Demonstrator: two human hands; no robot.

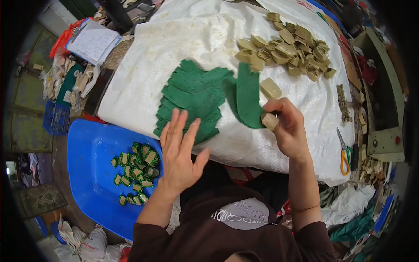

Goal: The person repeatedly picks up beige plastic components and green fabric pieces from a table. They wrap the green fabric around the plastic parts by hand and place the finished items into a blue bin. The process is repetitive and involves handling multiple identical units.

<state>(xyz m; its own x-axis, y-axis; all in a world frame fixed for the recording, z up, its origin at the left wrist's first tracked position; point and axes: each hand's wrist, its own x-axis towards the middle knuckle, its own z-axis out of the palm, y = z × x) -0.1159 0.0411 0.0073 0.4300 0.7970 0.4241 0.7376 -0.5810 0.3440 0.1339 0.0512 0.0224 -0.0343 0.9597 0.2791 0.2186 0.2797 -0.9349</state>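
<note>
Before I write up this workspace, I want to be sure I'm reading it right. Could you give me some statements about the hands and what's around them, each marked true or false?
1. The right hand pinches a small beige piece. True.
2. Green-edged pieces lie in the blue basin. True.
3. The blue basin stands on the person's right. False: it is on the left.
4. Orange-handled scissors lie to the person's right. True.
5. The left hand grips the scissors. False: its fingers are spread over the near part of the green strips.
</note>
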